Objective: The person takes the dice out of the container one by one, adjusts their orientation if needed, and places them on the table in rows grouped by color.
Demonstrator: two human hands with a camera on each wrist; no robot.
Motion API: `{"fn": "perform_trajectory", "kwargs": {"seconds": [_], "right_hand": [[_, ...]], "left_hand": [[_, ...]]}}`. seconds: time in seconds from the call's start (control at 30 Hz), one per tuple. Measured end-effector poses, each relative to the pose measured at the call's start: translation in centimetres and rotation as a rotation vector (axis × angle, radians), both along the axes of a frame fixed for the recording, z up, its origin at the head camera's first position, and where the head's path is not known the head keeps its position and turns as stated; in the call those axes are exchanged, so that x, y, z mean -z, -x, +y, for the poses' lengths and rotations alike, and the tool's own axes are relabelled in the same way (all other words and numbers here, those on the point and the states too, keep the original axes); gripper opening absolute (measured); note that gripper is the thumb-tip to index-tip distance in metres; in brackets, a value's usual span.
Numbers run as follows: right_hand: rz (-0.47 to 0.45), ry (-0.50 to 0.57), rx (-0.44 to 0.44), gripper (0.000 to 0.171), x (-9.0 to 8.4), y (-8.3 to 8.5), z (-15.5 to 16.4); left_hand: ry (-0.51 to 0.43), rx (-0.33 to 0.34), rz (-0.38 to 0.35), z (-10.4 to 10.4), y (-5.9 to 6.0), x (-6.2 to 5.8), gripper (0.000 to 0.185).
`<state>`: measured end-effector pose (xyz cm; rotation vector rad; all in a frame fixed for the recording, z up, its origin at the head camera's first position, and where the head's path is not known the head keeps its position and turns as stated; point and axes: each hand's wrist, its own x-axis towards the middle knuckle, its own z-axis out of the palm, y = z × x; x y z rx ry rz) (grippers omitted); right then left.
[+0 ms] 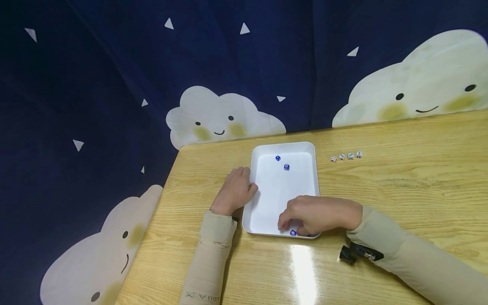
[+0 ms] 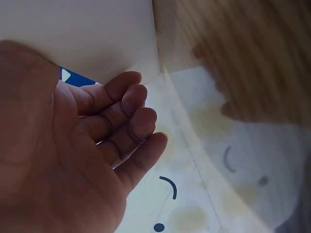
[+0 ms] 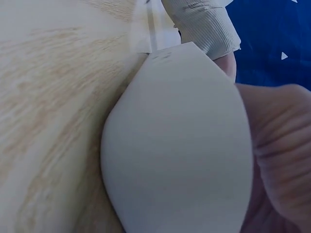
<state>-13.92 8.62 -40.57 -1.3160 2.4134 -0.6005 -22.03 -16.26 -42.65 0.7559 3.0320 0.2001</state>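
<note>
In the head view a white tray (image 1: 267, 203) lies on the wooden table. My left hand (image 1: 235, 188) rests at its left rim, thumb over the edge. The left wrist view shows that hand's fingers (image 2: 141, 124) loosely bent, with nothing between them. My right hand (image 1: 316, 214) reaches over the tray's near right corner, fingers bent downward with a gap between thumb and forefinger. A blue die (image 1: 293, 232) lies at those fingertips; no grip on it shows. Two other blue dice, one (image 1: 278, 158) and another (image 1: 286, 167), lie at the tray's far end.
Several white dice (image 1: 342, 156) stand in a row on the table (image 1: 400, 182), right of the tray. A dark blue curtain (image 1: 228, 55) with clouds hangs behind the table and along its left side. A small black device (image 1: 360, 253) sits at my right wrist.
</note>
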Motion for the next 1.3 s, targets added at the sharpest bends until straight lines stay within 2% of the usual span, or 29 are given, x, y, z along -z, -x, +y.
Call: {"fn": "perform_trajectory", "kwargs": {"seconds": [0.27, 0.53, 1.07, 1.3], "right_hand": [[0.028, 0.023, -0.043, 0.033, 0.21, 0.1, -0.06], [0.011, 0.049, -0.054, 0.032, 0.51, 0.29, -0.05], [0.029, 0.051, -0.036, 0.031, 0.5, 0.05, -0.1], [-0.006, 0.043, 0.009, 0.033, 0.17, 0.13, 0.02]], "left_hand": [[-0.002, 0.007, 0.011, -0.03, -0.01, -0.17, 0.025], [0.006, 0.001, 0.004, 0.07, 0.1, -0.29, 0.025], [-0.001, 0.007, -0.005, 0.01, 0.09, -0.16, 0.027], [-0.001, 0.008, 0.007, -0.04, -0.09, -0.13, 0.025]]}}
